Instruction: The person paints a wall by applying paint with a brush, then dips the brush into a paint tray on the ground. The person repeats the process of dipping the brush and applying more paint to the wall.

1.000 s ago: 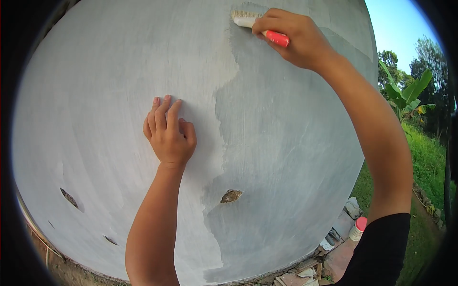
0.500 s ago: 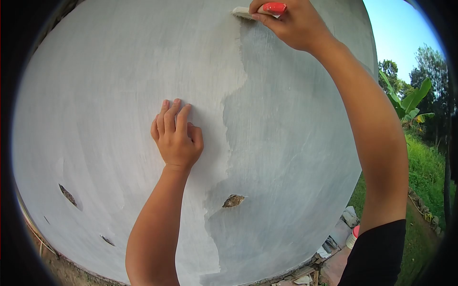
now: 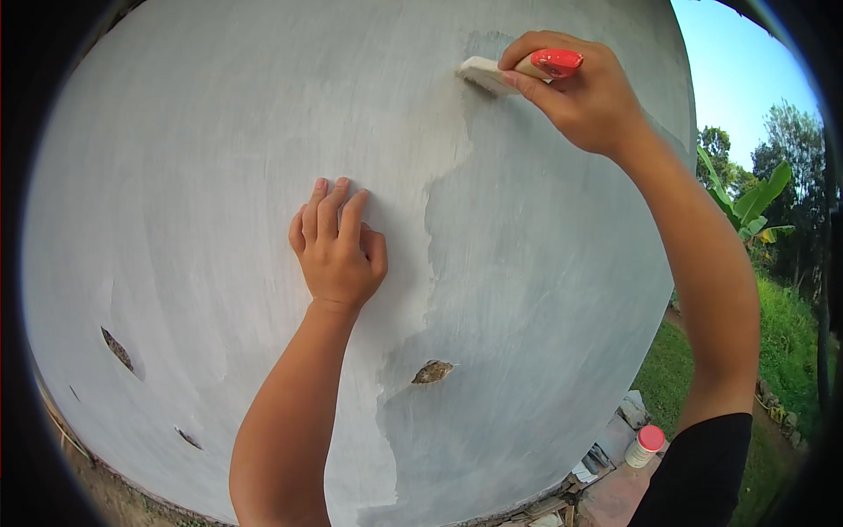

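Observation:
My right hand point(image 3: 584, 97) is closed round the handle of a wide, flat paintbrush point(image 3: 558, 61) with a red handle end. Its pale head lies against the upper part of the grey wall point(image 3: 544, 246), at the border between a lighter coat and a darker area. Lower and to the left, my left hand point(image 3: 338, 241) rests on the lighter side with its fingers bent and apart, fingertips on the surface. Nothing shows in it, though its palm is hidden.
A ragged hole point(image 3: 432, 372) breaks the wall below my hands, and another hole point(image 3: 117, 349) lies at lower left. A tub with a red lid point(image 3: 645, 446) stands on paving at lower right, near rubble. Grass point(image 3: 663, 369) and a banana plant point(image 3: 762, 193) are beyond the wall's edge.
My right hand has moved down and a little right with the paintbrush, still at the wall. The view has shifted slightly, and more of the red-lidded tub shows. My left hand keeps its place.

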### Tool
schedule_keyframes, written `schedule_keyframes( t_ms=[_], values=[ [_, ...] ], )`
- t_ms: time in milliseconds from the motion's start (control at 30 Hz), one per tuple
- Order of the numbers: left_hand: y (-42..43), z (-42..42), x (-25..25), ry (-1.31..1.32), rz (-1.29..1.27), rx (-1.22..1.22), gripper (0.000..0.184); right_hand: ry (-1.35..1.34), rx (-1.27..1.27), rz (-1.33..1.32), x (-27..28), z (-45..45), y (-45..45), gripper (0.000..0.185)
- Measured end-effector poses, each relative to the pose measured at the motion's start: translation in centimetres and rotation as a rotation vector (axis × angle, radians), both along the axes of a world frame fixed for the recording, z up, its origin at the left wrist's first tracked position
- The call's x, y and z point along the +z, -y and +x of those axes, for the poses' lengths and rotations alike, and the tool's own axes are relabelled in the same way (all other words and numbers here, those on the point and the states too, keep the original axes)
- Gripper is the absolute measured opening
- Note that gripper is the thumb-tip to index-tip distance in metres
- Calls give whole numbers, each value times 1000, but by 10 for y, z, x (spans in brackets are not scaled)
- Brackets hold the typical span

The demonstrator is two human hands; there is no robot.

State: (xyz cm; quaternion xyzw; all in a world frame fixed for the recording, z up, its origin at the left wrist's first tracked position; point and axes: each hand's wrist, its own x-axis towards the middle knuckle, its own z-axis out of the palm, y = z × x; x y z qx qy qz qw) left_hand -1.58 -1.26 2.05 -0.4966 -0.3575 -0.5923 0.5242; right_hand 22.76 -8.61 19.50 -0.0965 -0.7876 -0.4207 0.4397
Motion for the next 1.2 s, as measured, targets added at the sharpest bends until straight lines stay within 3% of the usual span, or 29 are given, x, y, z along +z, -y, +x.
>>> schedule_keyframes(
  t_ms=[100,167,200,267,300,367,400,500,600,633,733,800,867,900,967,1000,1100,1133,1200],
  values=[
    [2,2,1,3,-9,-17,39,-4,45,116,-2,-4,-6,2],
    [2,1,1,7,-11,-18,39,189,-215,95,-41,-7,-8,6],
    [2,1,1,2,-8,-16,39,272,-159,85,-62,-9,-12,10],
    [2,-1,2,2,-7,-11,38,258,-114,-173,-79,-10,9,8],
    [2,-1,2,7,-8,-16,38,262,-116,-180,-78,-12,6,8],
    [2,0,0,4,-21,-30,38,-412,451,-434,-78,-13,-9,6],
    [2,0,1,3,-11,-41,38,-410,445,-432,-80,-11,-17,6],
    [2,0,0,-3,3,-42,38,-785,564,-535,-89,-6,-38,11],
    [1,-1,3,4,7,-33,38,-820,586,-334,-99,-9,-32,17],
    [1,0,1,2,-5,-38,38,-783,725,-377,-101,-14,-30,16],
    [2,0,2,-2,-2,-16,36,-834,783,-560,-99,-29,-35,16],
    [2,0,0,-10,-9,-14,36,-813,667,-466,-100,-26,-44,16],
    [1,-1,4,0,4,-9,36,-795,431,-110,-96,-29,-42,15],
    [1,-1,4,1,5,-4,36,-800,429,-114,-97,-33,-37,15],
    [1,1,2,-4,-4,0,36,-787,842,-429,-97,-43,-27,13],
    [2,0,1,-4,-7,-3,36,-792,843,-431,-98,-41,-33,13],
    [2,-2,0,-8,-26,-5,37,-775,381,-108,-99,-29,-46,13],
    [2,-2,0,-10,-43,-11,39,-768,383,-106,-98,-27,-46,13],
    [3,-2,1,-2,-46,-13,39,-838,621,-208,-97,-27,-34,14]
  ],
)
